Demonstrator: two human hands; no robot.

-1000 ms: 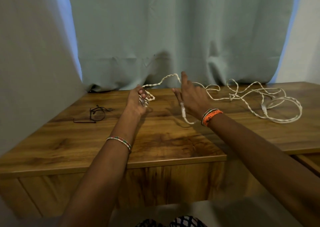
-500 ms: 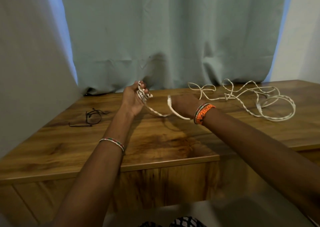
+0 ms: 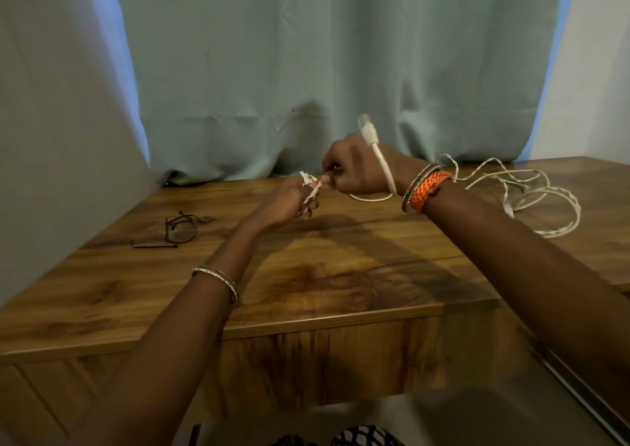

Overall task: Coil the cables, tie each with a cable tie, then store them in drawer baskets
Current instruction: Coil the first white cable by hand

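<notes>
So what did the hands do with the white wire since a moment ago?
The right hand was open a second ago; it closed on the white cable and swung over to meet the left hand, so the plug end now sticks up behind its wrist. The left hand kept gripping its small coil. The black cable ties and the loose loops stayed on the wooden top.

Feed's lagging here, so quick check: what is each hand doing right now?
Left hand: curled round a small coil of the white twisted cable.
Right hand: pinching the same cable, its plug end sticking up.
</notes>
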